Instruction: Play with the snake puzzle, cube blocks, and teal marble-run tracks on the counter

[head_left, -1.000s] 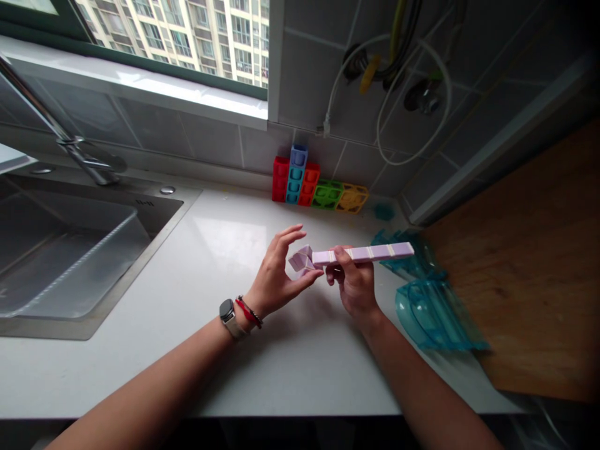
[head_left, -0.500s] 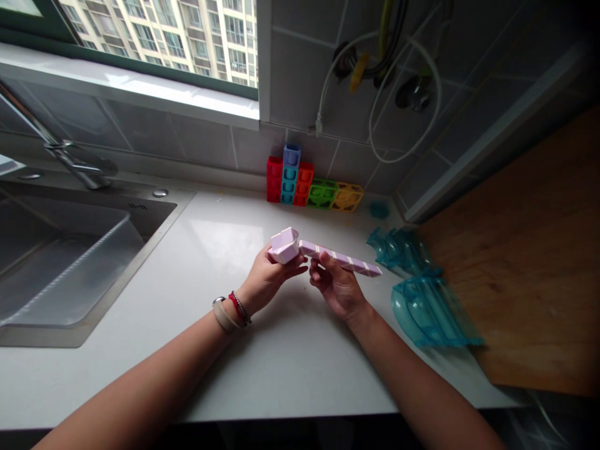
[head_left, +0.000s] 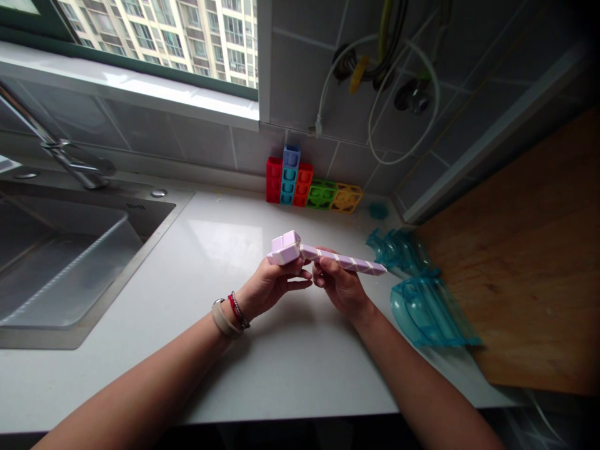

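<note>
A lilac and white twist-snake puzzle (head_left: 328,255) is held above the white counter (head_left: 225,250) between both hands. My left hand (head_left: 272,281) is closed under its folded, blocky left end. My right hand (head_left: 340,286) grips the straight segmented part, which runs right and slightly down toward the blue plastic pieces. A watch strap and a red bracelet circle my left wrist.
Coloured stacked blocks (head_left: 309,184) stand against the tiled wall. Clear blue plastic pieces (head_left: 422,294) lie at the right beside a wooden board (head_left: 525,262). A steel sink (head_left: 65,250) with a tap (head_left: 70,159) fills the left. Cables hang on the wall.
My left hand closed from spread fingers onto the folded end. The straight part tilted from level to sloping down to the right; the end block was twisted.
</note>
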`<state>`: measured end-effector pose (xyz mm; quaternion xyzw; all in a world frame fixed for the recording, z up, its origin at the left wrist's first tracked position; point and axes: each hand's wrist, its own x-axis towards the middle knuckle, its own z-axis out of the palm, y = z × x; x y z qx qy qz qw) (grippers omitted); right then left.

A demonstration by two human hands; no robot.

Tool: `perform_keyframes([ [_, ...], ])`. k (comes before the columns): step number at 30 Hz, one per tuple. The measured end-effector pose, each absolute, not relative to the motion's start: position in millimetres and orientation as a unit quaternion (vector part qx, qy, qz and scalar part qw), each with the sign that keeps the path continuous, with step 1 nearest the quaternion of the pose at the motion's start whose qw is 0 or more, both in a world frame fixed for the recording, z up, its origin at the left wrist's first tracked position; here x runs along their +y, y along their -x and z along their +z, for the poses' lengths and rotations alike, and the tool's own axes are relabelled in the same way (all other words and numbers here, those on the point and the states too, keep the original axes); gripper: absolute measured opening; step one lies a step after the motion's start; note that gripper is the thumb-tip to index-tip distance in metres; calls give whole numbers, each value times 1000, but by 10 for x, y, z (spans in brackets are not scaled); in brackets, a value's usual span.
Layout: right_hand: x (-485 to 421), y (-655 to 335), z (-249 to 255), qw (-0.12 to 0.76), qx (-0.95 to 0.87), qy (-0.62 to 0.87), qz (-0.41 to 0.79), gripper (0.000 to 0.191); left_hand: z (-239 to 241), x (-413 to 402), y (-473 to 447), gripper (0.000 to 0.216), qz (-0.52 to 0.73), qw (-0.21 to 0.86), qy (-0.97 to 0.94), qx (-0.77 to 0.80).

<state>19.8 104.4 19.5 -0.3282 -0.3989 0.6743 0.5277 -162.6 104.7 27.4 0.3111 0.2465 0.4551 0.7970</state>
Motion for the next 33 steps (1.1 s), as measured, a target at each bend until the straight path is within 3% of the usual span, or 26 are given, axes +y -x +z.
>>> perform_keyframes([
  [5, 1070, -295, 218, 512, -431, 308, 676, 32, 253, 1028, 1648, 22, 414, 845, -263, 213],
  [12, 1180, -639, 220, 426, -502, 264, 705, 41, 292, 963, 1643, 26, 308, 904, -226, 194],
  [16, 1177, -555, 195, 456, -431, 296, 720, 34, 327, 975, 1598, 35, 361, 847, -322, 220],
  [20, 1134, -383, 232, 445, -399, 327, 732, 42, 324, 1020, 1569, 54, 428, 741, -427, 290],
  [23, 1119, -356, 265, 437, -411, 323, 732, 40, 303, 1025, 1574, 53, 426, 727, -448, 300],
  [30, 1164, -499, 252, 468, -516, 272, 663, 33, 277, 970, 1606, 31, 329, 840, -356, 243],
  [33, 1178, -597, 335, 429, -569, 279, 643, 26, 251, 972, 1622, 34, 286, 877, -305, 238],
])
